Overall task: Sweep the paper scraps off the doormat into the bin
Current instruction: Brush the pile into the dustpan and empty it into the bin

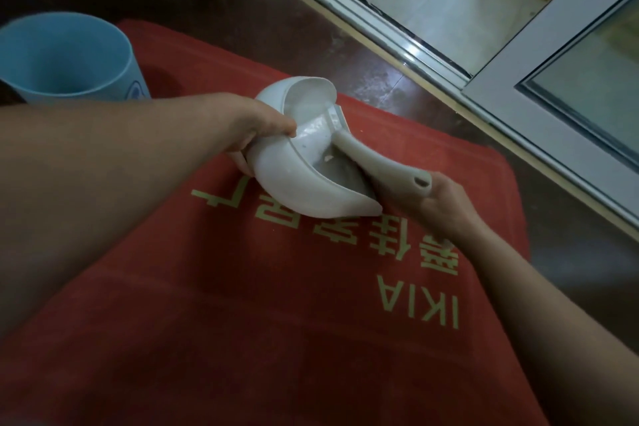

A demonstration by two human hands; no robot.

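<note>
Holding dustpan (294, 180) over doormat (242, 304); bin (65, 59) nr left.

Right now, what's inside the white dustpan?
The brush head is tucked inside the dustpan, with one pale scrap beside it. The brush and the pan's wall hide the rest, so other scraps can't be ruled out.

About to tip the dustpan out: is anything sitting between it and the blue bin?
Nothing visible blocks the way. The dustpan, held by the left hand, sits over the red doormat; only bare mat lies between it and the bin.
</note>
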